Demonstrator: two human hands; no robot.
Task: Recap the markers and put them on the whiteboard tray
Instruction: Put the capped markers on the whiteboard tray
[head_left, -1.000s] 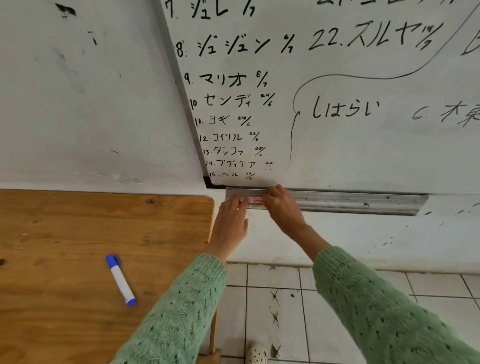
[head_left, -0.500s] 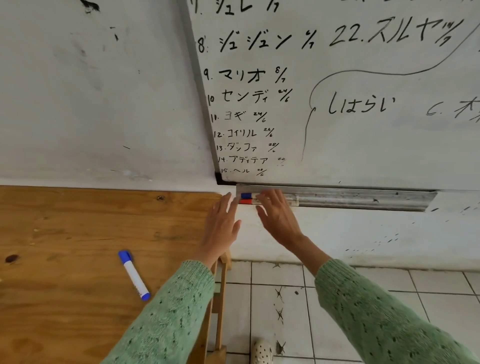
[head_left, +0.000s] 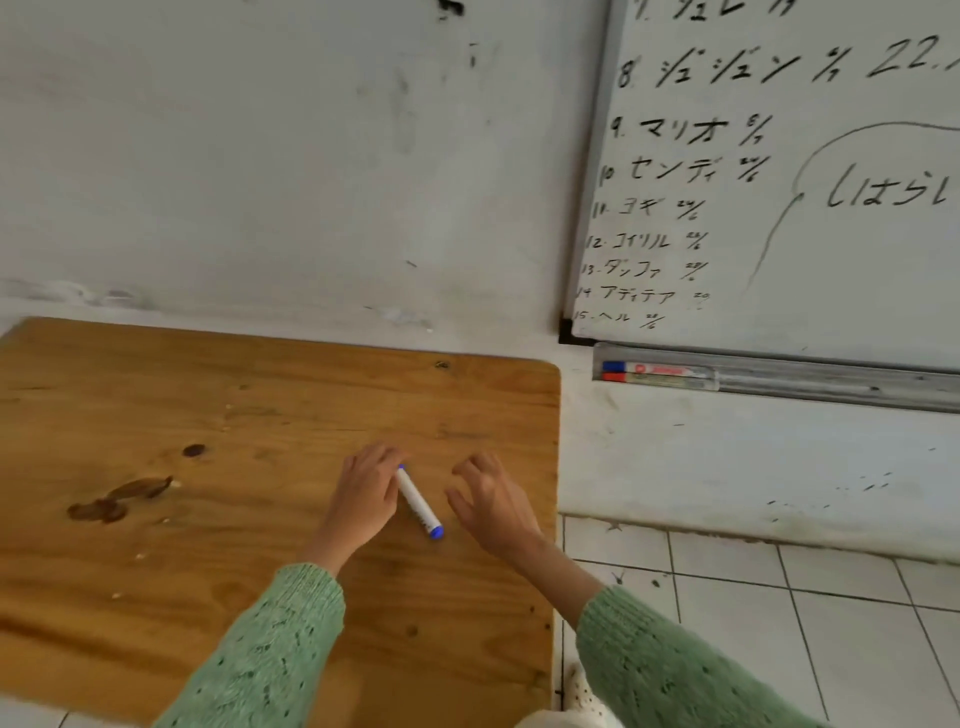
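Both hands over the wooden counter (head_left: 208, 426), sleeves green knit. Blue whiteboard marker (head_left: 418, 503) lies flat on the counter btwn them, cap end toward the person, other end tucked at the left fingertips. Left hand (head_left: 363, 499) rests w/ fingers curled loosely, touching the marker's far end; can't tell if it's actually gripping. Right hand (head_left: 491, 501) spread wide, fingers bent, just beside the marker, not touching, holding nothing.

Whiteboard tray (head_left: 831, 384) is up right, under the whiteboard (head_left: 805, 234), well apart from the hands. Two capped markers lie side by side at its left end: blue-capped marker (head_left: 655, 368) nearer the board, red-capped marker (head_left: 654, 380) in front. Rest of tray bare metal. Tiled floor (head_left: 779, 623) at lower right.
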